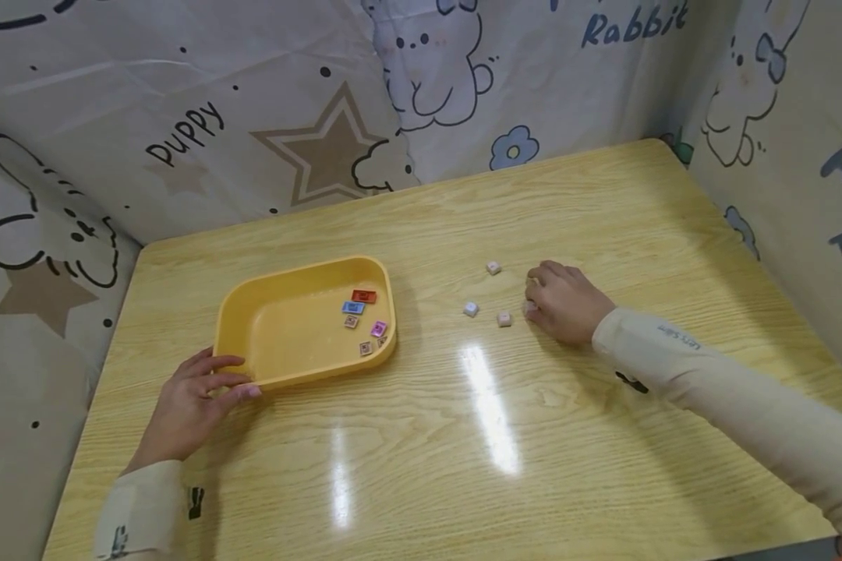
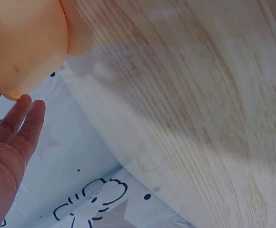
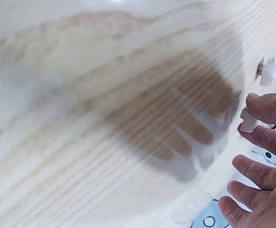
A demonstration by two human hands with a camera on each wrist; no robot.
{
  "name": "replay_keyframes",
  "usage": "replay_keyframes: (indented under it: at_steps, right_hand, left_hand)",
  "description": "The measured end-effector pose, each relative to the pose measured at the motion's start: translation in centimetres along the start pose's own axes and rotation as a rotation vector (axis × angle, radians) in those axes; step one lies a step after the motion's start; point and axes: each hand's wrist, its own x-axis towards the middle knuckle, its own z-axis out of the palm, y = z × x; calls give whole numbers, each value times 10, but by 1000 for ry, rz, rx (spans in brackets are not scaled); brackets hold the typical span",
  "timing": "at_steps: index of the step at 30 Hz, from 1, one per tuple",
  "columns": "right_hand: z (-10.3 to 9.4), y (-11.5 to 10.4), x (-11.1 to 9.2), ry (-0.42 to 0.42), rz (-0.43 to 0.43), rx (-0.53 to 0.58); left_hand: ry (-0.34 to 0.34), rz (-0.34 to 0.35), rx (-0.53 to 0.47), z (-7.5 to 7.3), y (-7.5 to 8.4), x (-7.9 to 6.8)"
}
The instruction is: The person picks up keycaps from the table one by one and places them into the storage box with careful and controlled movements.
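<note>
My left hand [image 1: 195, 397] grips the near-left corner of the yellow plastic tray [image 1: 231, 312], fingers over the rim and thumb against the near side. In the left wrist view, fingertips meet the edge of the tray [image 2: 28, 52]. Inside, along its right end, lie a red keycap [image 1: 363, 296], a blue keycap [image 1: 353, 308], a pink keycap [image 1: 378, 329] and several brownish ones. Over the table to the right, my right hand [image 1: 567, 302] pinches a small white keycap [image 3: 248, 121] between thumb and index finger; its other fingers are spread.
Three pale keycaps lie between tray and right hand: one at the back [image 1: 493, 267], a white one [image 1: 470, 308] and a pinkish one [image 1: 504, 319]. The wooden table [image 1: 407, 452] meets a cartoon-printed cloth [image 1: 252, 101] at the back and sides.
</note>
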Motion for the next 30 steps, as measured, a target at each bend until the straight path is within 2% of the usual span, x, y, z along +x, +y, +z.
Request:
replay_keyframes:
  at_steps: [9, 16, 22, 30]
  right_hand:
    - [-13, -6, 13, -29, 9, 11]
    - [-33, -20, 38, -15, -33, 20]
    - [-44, -47, 69, 9, -119, -22]
    - [-53, -95, 109, -50, -211, -105]
  left_hand:
    - [-4, 10, 5, 0, -1, 0]
    - [-5, 12, 7, -1, -1, 0]
    - [12, 35, 16, -1, -1, 0]
    - [6, 11, 34, -1, -1, 1]
